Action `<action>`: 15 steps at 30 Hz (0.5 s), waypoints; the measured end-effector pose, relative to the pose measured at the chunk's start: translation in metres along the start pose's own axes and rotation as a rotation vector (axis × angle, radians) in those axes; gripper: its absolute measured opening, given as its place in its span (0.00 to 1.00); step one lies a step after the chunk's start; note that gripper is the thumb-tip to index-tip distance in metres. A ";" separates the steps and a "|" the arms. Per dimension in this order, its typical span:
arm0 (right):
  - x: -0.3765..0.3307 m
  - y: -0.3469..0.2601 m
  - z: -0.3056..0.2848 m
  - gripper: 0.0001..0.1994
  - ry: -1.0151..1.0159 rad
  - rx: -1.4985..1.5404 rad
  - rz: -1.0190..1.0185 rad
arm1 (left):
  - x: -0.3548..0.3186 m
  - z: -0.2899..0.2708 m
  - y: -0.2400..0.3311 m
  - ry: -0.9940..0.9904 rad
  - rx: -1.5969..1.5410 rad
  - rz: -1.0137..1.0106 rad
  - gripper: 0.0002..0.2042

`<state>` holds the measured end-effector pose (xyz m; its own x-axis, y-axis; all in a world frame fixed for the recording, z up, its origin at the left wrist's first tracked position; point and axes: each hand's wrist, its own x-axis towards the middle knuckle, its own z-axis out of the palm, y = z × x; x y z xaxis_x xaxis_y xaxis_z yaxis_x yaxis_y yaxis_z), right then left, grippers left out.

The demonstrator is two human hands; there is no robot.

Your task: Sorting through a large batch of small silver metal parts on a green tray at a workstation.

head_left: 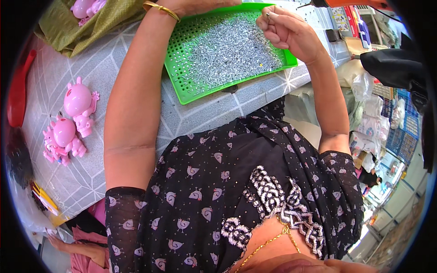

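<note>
A green perforated tray (pixel 180 86) lies on the grey patterned table (pixel 104 63), heaped with several small silver screws (pixel 232 50). Above the tray's far right corner, my right hand (pixel 287 32) is curled, pinching one small silver screw (pixel 267 17) between thumb and fingertips. My left hand (pixel 200 4) reaches past the tray's far edge and is mostly cut off by the top of the picture, so what it holds is hidden. A gold bangle (pixel 160 9) sits on that wrist.
Two pink pig toys (pixel 79 104) (pixel 63 136) lie on the table at the left. Another pink toy (pixel 84 7) rests on an olive cloth (pixel 91 22) at the top left. An orange power tool (pixel 350 3) is at the top right, with bags and crates (pixel 378 118) beyond the table's right edge.
</note>
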<state>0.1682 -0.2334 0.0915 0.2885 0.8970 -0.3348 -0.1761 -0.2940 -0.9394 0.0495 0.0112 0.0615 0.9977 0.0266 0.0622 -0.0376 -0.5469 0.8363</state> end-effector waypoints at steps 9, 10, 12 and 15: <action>-0.006 0.001 0.003 0.10 -0.093 0.071 -0.009 | 0.001 -0.001 0.004 -0.004 0.028 -0.018 0.18; -0.009 0.000 0.006 0.09 -0.028 -0.040 -0.016 | 0.001 -0.001 0.003 -0.009 0.019 -0.013 0.18; -0.014 0.002 0.013 0.09 0.070 -0.286 -0.096 | 0.001 -0.001 0.002 -0.014 0.010 -0.009 0.18; -0.023 0.013 0.015 0.08 0.249 -0.720 -0.248 | 0.001 -0.001 0.002 -0.020 0.008 -0.019 0.18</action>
<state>0.1449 -0.2525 0.0885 0.4564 0.8890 -0.0362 0.5470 -0.3124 -0.7767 0.0500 0.0108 0.0632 0.9992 0.0203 0.0350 -0.0179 -0.5531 0.8329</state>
